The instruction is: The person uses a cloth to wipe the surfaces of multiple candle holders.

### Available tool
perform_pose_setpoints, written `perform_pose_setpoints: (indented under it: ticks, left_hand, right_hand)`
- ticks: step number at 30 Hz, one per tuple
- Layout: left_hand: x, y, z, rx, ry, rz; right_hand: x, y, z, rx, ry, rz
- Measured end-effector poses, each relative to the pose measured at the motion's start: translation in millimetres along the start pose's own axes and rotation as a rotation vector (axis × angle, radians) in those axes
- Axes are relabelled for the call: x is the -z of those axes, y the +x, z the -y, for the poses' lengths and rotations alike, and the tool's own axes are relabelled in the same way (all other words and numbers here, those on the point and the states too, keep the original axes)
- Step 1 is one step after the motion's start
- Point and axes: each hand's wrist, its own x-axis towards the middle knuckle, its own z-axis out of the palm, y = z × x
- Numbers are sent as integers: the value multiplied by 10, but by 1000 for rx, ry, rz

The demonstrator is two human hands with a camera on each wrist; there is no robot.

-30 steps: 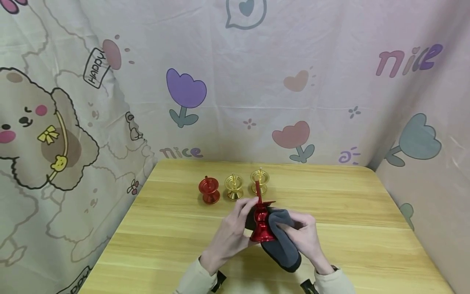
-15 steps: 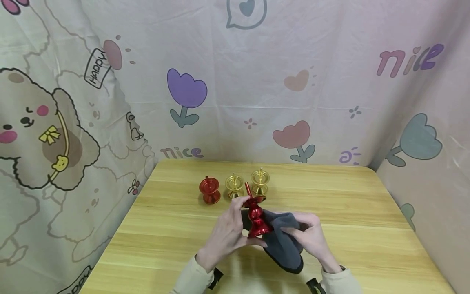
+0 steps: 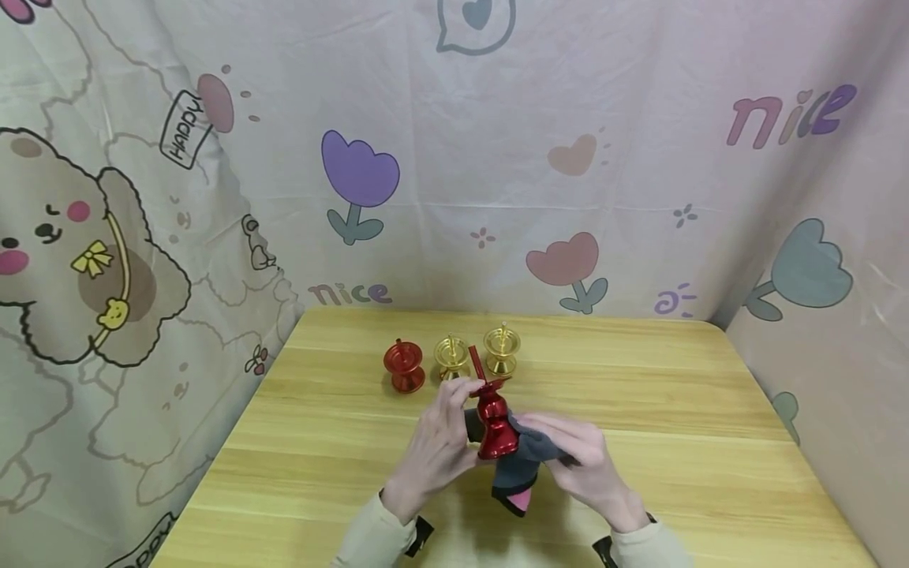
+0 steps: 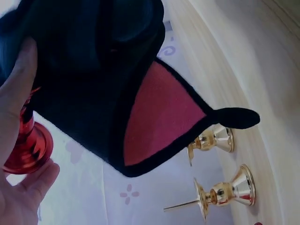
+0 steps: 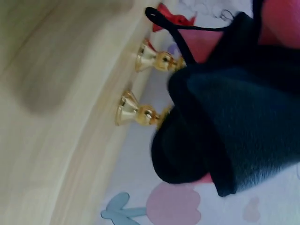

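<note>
A shiny red candlestick (image 3: pixel 495 426) with a spike on top is held in the air, its top tilted left. My left hand (image 3: pixel 436 450) grips it between the fingers near its dish and the thumb at its base. Bunched in my right hand (image 3: pixel 585 461) is a dark grey cloth (image 3: pixel 521 465), touching the candlestick's right side. The left wrist view shows the cloth's pink face (image 4: pixel 161 112), black edging and a hanging loop (image 4: pixel 236 117). There the red base (image 4: pixel 33 147) shows past the thumb. In the right wrist view the cloth (image 5: pixel 248 117) hides my right fingers.
Beyond the hands, a red candlestick (image 3: pixel 403 367) and two gold ones, the middle (image 3: pixel 451 355) and the right (image 3: pixel 502 351), stand upright on the wooden table (image 3: pixel 639 379). A printed curtain (image 3: pixel 461 158) hangs behind the table.
The held candlestick has shifted left and tipped its top leftward. The cloth's lower end has swung left and folded, showing pink. My right hand went slightly right, then back left.
</note>
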Motion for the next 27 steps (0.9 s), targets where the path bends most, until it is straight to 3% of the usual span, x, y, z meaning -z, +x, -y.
perform_pose_setpoints:
  ticks: [5, 9, 12, 15, 18, 21, 24, 27]
  left_hand:
    - [9, 13, -34, 47, -93, 34]
    - [63, -7, -42, 118, -322, 125]
    - [98, -15, -42, 191, -567, 163]
    - [115, -12, -80, 372, -834, 145]
    - [108, 8, -156, 585, -1050, 50]
    - [97, 53, -228, 781, -1170, -33]
    - [101, 117, -241, 954, -1259, -75]
    - [123, 174, -197, 1061, -1331, -80]
  right_hand:
    - [-46, 6, -48, 68, -67, -108]
    - [-42, 35, -66, 94, -116, -181]
    - [-44, 54, -65, 108, -151, -192]
    - [-63, 70, -55, 129, -173, -194]
    - [-98, 84, -46, 163, -202, -204]
    - [-135, 106, -39, 198, -241, -217]
    - [-158, 131, -33, 231, -277, -224]
    - [-162, 158, -26, 263, -279, -219]
